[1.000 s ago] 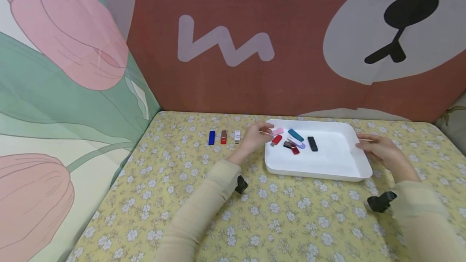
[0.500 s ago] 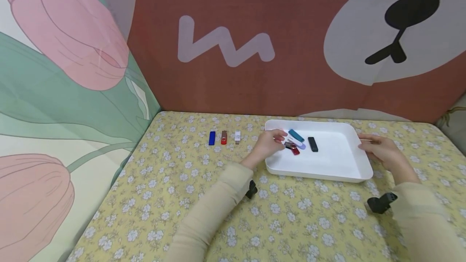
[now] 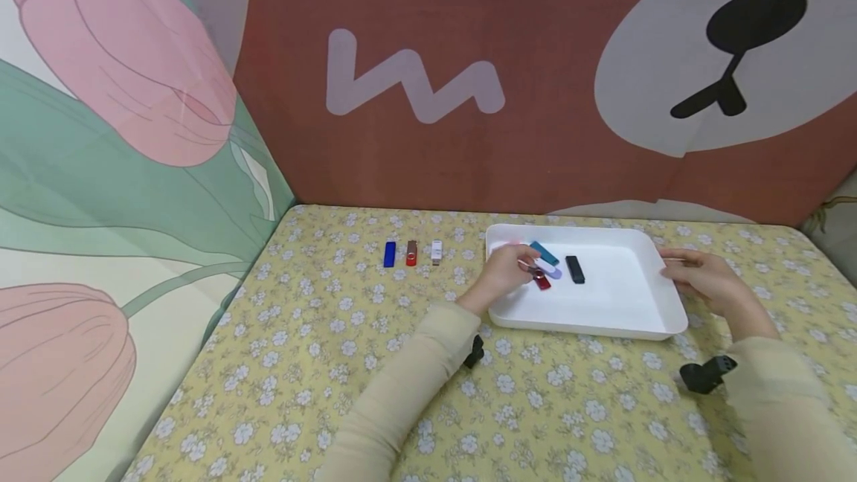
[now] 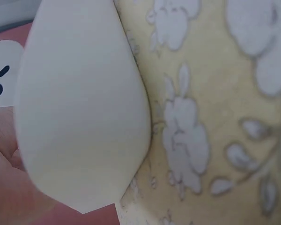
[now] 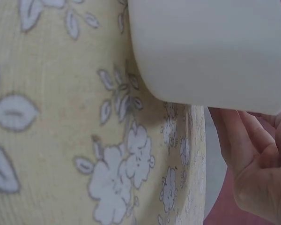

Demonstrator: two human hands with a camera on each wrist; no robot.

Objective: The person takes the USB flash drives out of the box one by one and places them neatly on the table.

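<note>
A white tray (image 3: 602, 303) lies on the flowered tablecloth and holds several USB sticks: teal (image 3: 544, 251), lilac (image 3: 552, 268), red (image 3: 541, 282) and black (image 3: 574, 268). My left hand (image 3: 510, 271) reaches over the tray's left rim, its fingers curled down among the sticks beside the red one. Whether it pinches one is hidden. A bit of pink shows just behind it. My right hand (image 3: 696, 277) holds the tray's right rim. The left wrist view shows only the tray's wall (image 4: 84, 117) and a bit of my left hand (image 4: 2, 178). In the right wrist view, fingers (image 5: 253, 159) lie beside the tray's corner (image 5: 210, 47).
Three USB sticks lie in a row on the cloth left of the tray: blue (image 3: 390, 254), red-brown (image 3: 411, 252) and white (image 3: 437, 251). Printed fabric walls stand at the back and left. The yellow cloth (image 3: 375, 363) spreads toward me.
My left hand has moved right from the tray's left rim into the tray and now covers the pink and red sticks there. The right hand has stayed at the right rim.
</note>
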